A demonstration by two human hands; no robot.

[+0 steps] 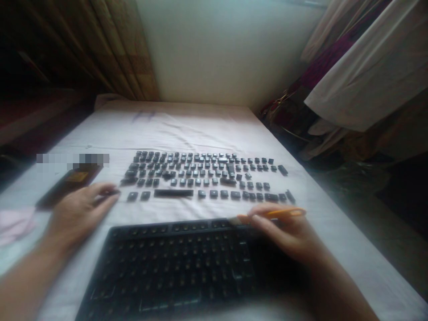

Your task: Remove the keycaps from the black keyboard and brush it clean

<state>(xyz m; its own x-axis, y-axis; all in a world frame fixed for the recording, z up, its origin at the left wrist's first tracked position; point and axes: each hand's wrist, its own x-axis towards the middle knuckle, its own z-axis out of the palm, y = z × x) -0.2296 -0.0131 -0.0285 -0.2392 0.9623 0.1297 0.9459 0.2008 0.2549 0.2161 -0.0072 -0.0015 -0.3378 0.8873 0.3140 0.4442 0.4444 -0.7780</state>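
Note:
A black keyboard frame [174, 267] with its keycaps removed lies in front of me on a white cloth. Beyond it, several loose black keycaps [200, 176] are laid out in rows, with a long spacebar [173, 193] among them. My right hand [284, 234] is closed round a small orange-handled brush [281, 213], whose bristle end touches the keyboard's top edge. My left hand [80, 209] rests on the cloth to the left, its fingertips pinching a black keycap [112, 193] at the left end of the lowest row.
A dark flat device with a yellow label [72, 183] lies at the left. Pink cloth [13, 225] sits at the far left edge. Curtains [117, 49] hang at the back left, clothes [361, 67] and a bag [287, 116] at the right. The white-covered surface [200, 125] ends at the right.

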